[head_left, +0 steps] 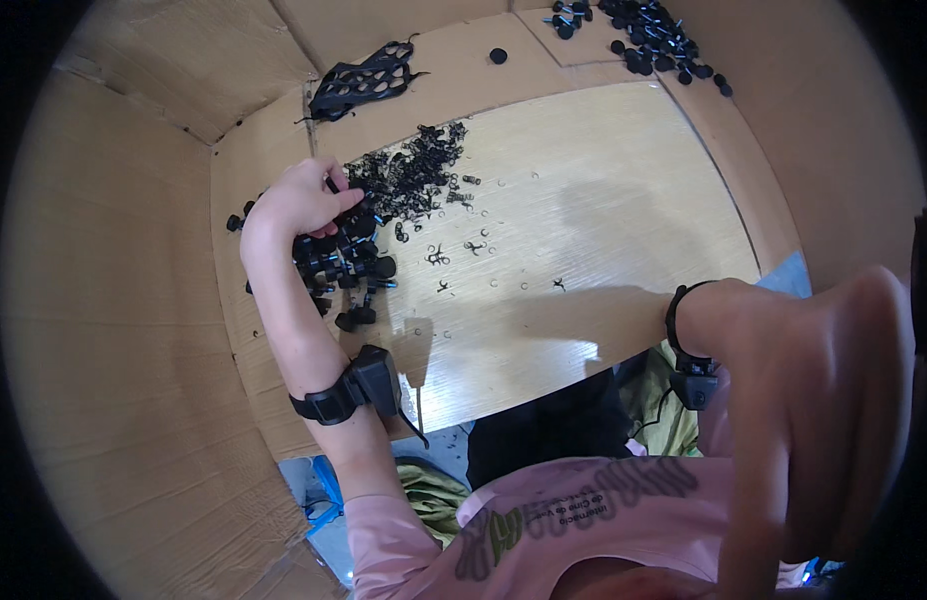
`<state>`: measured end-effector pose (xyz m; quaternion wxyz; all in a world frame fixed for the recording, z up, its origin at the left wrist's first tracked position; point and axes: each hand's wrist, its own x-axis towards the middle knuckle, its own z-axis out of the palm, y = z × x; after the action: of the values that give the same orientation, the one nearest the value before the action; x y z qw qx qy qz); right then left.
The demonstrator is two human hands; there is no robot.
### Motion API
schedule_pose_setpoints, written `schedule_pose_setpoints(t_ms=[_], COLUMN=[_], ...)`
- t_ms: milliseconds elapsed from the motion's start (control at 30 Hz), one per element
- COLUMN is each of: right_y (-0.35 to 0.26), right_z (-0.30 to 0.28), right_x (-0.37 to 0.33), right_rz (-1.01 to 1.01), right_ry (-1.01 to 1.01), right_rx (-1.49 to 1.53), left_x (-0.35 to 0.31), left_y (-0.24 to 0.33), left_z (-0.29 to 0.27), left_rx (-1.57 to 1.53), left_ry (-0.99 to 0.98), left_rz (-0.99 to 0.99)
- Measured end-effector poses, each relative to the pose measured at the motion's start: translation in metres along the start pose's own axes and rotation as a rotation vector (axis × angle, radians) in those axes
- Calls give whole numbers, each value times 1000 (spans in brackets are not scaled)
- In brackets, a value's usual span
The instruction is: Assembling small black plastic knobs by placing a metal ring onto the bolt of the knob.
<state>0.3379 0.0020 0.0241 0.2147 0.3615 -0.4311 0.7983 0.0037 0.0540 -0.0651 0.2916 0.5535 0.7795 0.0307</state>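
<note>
The left hand (pixel 301 203) is seen at the far left, fingers pinched shut on 1 small black part (pixel 333 186) above the pile of black parts (pixel 348 265). The right hand is hidden under the wooden table (pixel 583 230); its fingers cannot be told.

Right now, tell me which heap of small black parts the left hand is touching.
The heap of black knobs with blue bits at the table's left edge, under the left hand. The tangled scraps lie just beyond its fingers; the third heap sits far off at the top right.

Heap of small black knobs with blue pins (pixel 351 262) on pale tabletop, left side.
</note>
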Motion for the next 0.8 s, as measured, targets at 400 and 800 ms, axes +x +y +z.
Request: schedule_pose_setpoints(t_ms=[400, 800], right_y=[9, 13], right_z=[-12, -30], right_x=[20, 24], right_rz=[86, 192], right_ry=[200, 455], right_rx=[-456, -969], left_x=[41, 84], left_y=[-128, -178], left_z=[-54, 5], left_rx=[77, 17], left_ry=[845, 668], left_rz=[134, 132])
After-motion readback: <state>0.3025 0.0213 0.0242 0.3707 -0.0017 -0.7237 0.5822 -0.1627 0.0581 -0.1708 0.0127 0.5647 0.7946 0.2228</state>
